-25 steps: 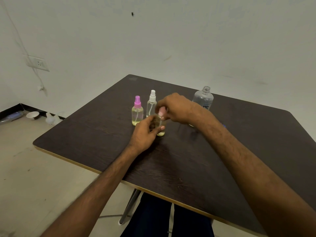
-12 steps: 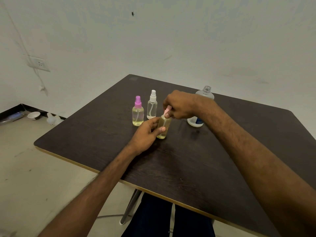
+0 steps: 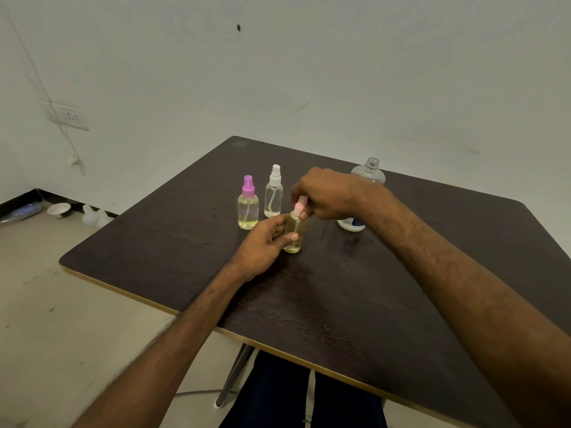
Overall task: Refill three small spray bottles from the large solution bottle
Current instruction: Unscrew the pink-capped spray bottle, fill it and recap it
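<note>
While both hands are holding one bottle, the table (image 3: 324,304) is carrying four bottles in all: three small spray bottles and one large solution bottle.

Item 1, pink-capped spray bottle (image 3: 296,225), count one. It is standing upright on the table, well in from every edge and nearer the far corner than the near edge. It is showing yellowish liquid. The left hand (image 3: 262,245) is gripping its lower body, thumb and fingers curled round it. The right hand (image 3: 324,194) is pinching the pink sprayer head (image 3: 299,207) from above with its fingertips.

Item 2, purple-capped spray bottle (image 3: 247,208), count one. It is standing upright just beyond the left hand, towards the far left edge, filled with yellowish liquid nearly to the shoulder.

Item 3, white-capped spray bottle (image 3: 273,196), count one. It is standing upright just beside item 2, on the side of the far corner; its contents are looking almost clear.

Item 4, large solution bottle (image 3: 369,173), count one. It is standing upright behind the right wrist, which is hiding its middle; its threaded neck is showing at the top.

Off the table: one wall socket (image 3: 68,116) is sitting on the left wall, and one small bowl (image 3: 58,209) is lying on the floor at the foot of that wall.
</note>
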A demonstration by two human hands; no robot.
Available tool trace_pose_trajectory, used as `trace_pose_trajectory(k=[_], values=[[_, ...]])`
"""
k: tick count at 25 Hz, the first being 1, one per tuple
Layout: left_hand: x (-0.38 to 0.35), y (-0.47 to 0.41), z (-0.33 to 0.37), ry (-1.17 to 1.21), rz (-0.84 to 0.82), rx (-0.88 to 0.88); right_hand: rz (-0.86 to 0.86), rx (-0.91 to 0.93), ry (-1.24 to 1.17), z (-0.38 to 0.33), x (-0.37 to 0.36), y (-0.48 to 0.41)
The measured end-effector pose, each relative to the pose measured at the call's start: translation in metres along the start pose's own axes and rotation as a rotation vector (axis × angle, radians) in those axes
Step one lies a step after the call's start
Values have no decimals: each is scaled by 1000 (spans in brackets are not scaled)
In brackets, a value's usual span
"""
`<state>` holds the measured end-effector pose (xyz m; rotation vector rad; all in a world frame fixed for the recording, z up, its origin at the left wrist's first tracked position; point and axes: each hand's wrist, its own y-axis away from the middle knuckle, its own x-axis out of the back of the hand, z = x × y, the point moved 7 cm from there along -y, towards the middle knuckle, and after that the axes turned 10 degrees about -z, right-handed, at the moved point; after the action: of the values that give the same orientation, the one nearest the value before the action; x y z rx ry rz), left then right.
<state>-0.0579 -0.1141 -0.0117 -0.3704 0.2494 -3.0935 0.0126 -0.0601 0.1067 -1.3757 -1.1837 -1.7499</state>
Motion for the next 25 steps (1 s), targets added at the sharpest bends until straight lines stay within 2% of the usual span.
trace_pose_trajectory(k=[4, 6, 11, 14, 16, 20, 25], values=[[2, 2, 2, -75, 55, -19, 35, -20, -14, -1, 1, 1], [5, 4, 4, -133, 106, -38, 106, -18, -133, 4, -6, 5], [6, 13, 8, -264, 171, -44, 363, -84, -638, 19, -52, 29], [4, 24, 14, -316, 170, -51, 421, -119, -694, 12, -81, 31], [10, 36, 19, -375, 258, -64, 495, -145, -727, 10, -90, 25], [37, 69, 30, -401, 535, -69, 594, -204, -784, 8, -93, 21], [22, 51, 56, -327, 444, -171, 774, -227, -887, 12, -62, 44]])
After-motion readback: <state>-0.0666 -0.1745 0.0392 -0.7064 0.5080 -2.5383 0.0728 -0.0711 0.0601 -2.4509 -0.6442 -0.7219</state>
